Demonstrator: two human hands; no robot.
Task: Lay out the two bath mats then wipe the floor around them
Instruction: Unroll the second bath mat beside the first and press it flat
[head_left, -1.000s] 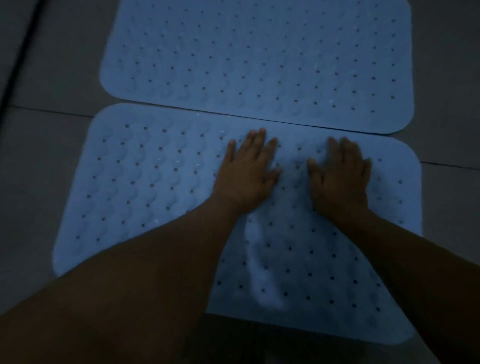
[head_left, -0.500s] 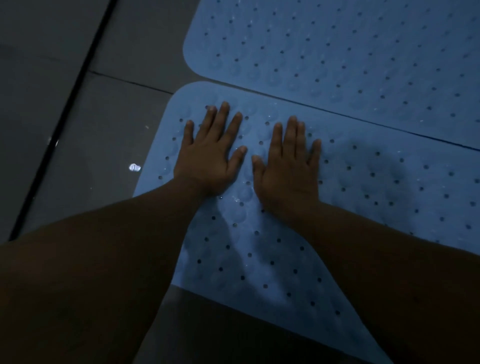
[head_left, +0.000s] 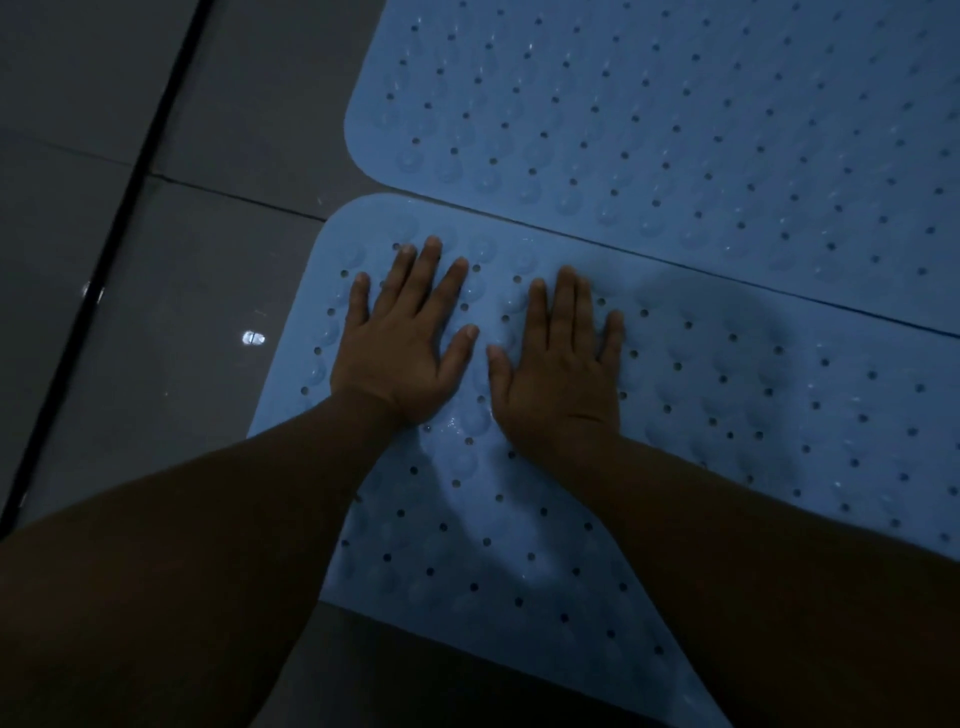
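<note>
Both of my hands lay flat, palms down, on the near blue bath mat (head_left: 753, 415), close to its upper-left corner. My left hand (head_left: 402, 353) sat at centre-left of the frame with fingers straight and slightly spread, gripping nothing — only pressing on the mat surface. My right hand (head_left: 563, 374) lay just beside it toward the centre, fingers straight and closer together, likewise holding nothing. The two thumbs pointed toward each other, near but apart.

The near mat ran from the centre of the frame down to the lower right, its surface covered with small round holes and raised bumps. It looked flat against the floor where visible; my forearms hid part of its lower edge. A few wet-looking glints showed on the mat just below my palms.

The far blue bath mat (head_left: 675, 130) filled the upper right of the frame, same hole pattern, lying flat. Its long edge ran beside the near mat's long edge — a thin dark line separated them; whether they touched or overlapped I could not tell.

The grey tiled floor (head_left: 182, 260) occupied the left side, crossed by a dark grout line (head_left: 130, 208) running diagonally. A small bright reflection (head_left: 253, 338) sat on the tile left of the near mat. Lighting was dim.
</note>
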